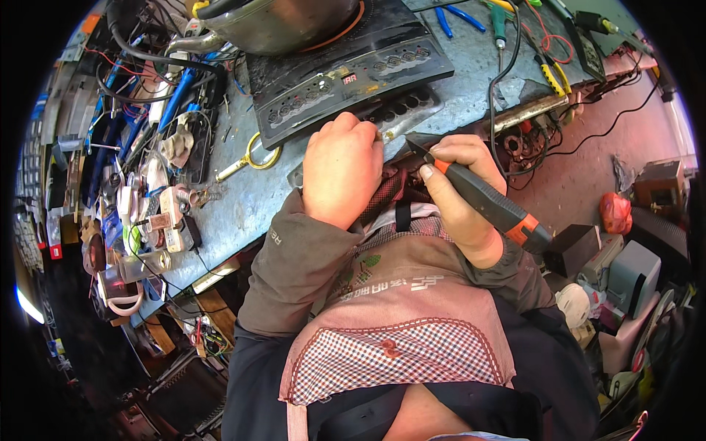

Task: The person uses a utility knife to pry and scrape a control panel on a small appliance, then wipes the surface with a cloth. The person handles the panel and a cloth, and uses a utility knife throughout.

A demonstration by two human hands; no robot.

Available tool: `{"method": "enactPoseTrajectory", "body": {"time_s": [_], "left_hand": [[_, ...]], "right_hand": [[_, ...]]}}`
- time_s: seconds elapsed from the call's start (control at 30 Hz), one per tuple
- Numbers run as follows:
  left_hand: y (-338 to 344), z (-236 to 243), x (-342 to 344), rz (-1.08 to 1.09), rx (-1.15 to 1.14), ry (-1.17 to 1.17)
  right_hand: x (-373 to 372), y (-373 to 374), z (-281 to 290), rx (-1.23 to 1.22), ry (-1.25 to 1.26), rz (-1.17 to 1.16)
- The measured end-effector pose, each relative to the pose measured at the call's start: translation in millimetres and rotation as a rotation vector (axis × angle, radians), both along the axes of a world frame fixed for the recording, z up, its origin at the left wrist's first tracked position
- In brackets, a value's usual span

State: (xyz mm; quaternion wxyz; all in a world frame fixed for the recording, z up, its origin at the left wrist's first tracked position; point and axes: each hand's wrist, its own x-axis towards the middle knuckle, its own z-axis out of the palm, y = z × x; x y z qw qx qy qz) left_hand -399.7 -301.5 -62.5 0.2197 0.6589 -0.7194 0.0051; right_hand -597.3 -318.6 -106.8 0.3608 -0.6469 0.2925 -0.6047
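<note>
My left hand (342,173) is closed in a fist at the front edge of a black induction cooker (353,81). Its fingertips are turned away, and what they hold is hidden. Just to the right, my right hand (467,195) grips a black and orange utility knife (489,198). The knife's dark tip points up and left, toward the left hand. A steel pot (276,29) rests on the cooker, whose small display glows red. Under the cooker's front edge lies a dark panel with a row of round holes (412,106).
A yellow ring-handled tool (261,152) lies on the blue-grey bench (232,202). Tangled cables, tools and plugs (165,213) crowd the left side. Blue-handled pliers (460,20), a green-handled screwdriver (500,29) and a black cable (494,95) lie at right. Boxes (636,272) stack lower right.
</note>
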Motion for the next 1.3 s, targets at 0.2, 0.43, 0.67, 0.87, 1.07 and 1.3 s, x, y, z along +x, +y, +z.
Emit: {"method": "enactPoseTrajectory", "body": {"time_s": [0.2, 0.43, 0.67, 0.87, 1.07, 1.3], "left_hand": [[-0.5, -8.7, -1.7, -0.038, -0.088, -0.048], [8.9, -9.1, -9.9, -0.024, -0.096, -0.177], [22.4, -2.1, -13.3, -0.045, -0.053, -0.106], [21.4, -10.1, 2.6, -0.009, -0.099, 0.27], [22.5, -8.1, 8.9, -0.026, -0.222, 0.282], [22.2, -3.1, 0.7, 0.027, -0.146, 0.312]], "right_hand": [[-0.4, 0.2, -0.4, 0.027, -0.006, -0.008], [5.3, -6.9, -3.4, -0.011, -0.001, 0.037], [10.1, -13.7, -4.7, 0.085, -0.029, 0.048], [13.2, -12.7, -6.0, 0.278, -0.09, 0.056], [13.6, -18.0, -5.1, 0.057, -0.013, 0.035], [9.1, -13.1, -4.9, 0.238, -0.094, 0.08]]}}
